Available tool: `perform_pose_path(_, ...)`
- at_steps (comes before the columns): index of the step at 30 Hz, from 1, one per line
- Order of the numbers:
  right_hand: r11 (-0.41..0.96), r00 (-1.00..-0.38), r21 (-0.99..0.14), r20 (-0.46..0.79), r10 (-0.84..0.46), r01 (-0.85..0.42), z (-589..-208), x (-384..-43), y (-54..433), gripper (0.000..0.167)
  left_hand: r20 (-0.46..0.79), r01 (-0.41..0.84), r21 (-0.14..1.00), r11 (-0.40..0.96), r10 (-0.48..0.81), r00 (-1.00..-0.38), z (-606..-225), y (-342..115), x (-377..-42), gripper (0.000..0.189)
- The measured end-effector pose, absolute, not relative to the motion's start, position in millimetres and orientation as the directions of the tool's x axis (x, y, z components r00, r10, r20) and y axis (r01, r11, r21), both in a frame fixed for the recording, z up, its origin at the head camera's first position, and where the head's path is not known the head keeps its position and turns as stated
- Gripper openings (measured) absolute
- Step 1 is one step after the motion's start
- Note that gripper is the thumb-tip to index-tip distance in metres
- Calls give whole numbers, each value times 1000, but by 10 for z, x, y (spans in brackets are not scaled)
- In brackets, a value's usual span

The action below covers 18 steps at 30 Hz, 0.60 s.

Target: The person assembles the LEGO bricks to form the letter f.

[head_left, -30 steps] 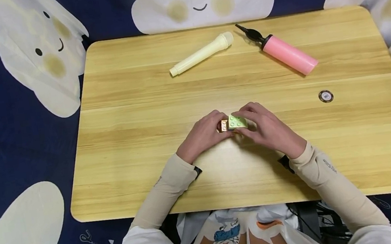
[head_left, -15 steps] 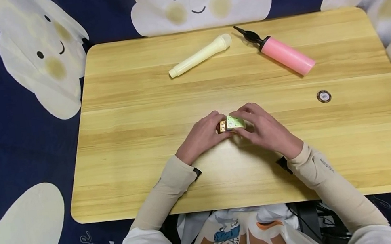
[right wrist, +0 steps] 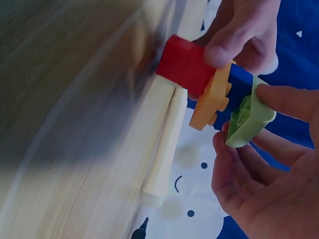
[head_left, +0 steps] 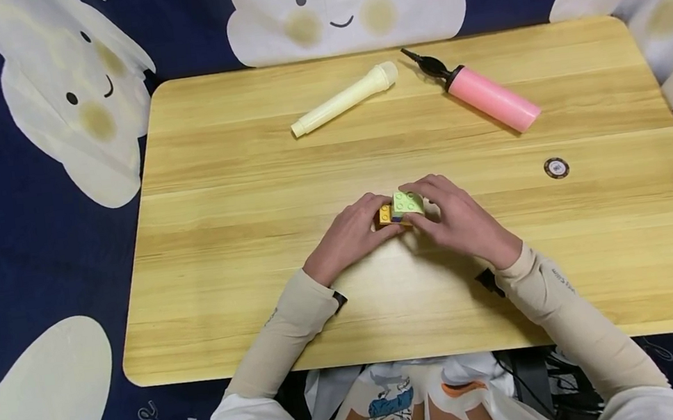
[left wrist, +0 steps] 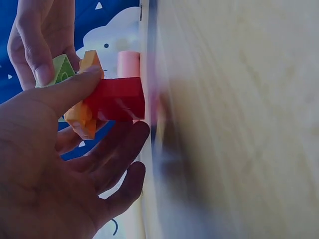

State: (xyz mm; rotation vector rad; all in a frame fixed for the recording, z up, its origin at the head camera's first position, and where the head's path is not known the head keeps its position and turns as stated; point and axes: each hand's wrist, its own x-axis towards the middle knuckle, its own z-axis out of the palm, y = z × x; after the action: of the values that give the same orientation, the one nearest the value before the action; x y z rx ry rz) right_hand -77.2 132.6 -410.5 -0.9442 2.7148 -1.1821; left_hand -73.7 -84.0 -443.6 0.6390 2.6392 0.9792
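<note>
My left hand (head_left: pixel 354 229) grips a small stack of toy building bricks over the middle of the table. At the bottom of the stack is a red brick (left wrist: pixel 119 98), with an orange brick (head_left: pixel 385 214) on it. A blue brick (right wrist: pixel 240 82) sits above the orange one and is partly hidden. Between thumb and fingers, my right hand (head_left: pixel 460 216) pinches a light green brick (head_left: pixel 408 202) at the top. Seen from the right wrist, the green brick (right wrist: pixel 251 114) tilts against the blue brick, its hollow underside partly showing.
A cream microphone-shaped stick (head_left: pixel 345 100) lies toward the back of the wooden table (head_left: pixel 229 307). Right of it is a pink hand pump (head_left: pixel 493 98) with a black nozzle. A dark round chip (head_left: pixel 556 168) lies at the right. Cloud-patterned navy cloth (head_left: pixel 188 25) surrounds the table.
The green brick has shifted slightly away from the body in the right hand, and blue now shows below its near edge. The left hand stays almost in place around the stack.
</note>
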Motion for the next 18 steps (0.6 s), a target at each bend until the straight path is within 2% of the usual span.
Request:
perform_pose_path(7,512,-839,-714,196,-508,-477,-4088,-824,1374,35,-87,251,773,582,490,-867,-4438,-843,-738,60)
perform_pose_path(18,481,-885,-783,181,-429,-394,-4042,-954,1386,33,-105,203,836,510,511,-853,-4393,-824,-753,89)
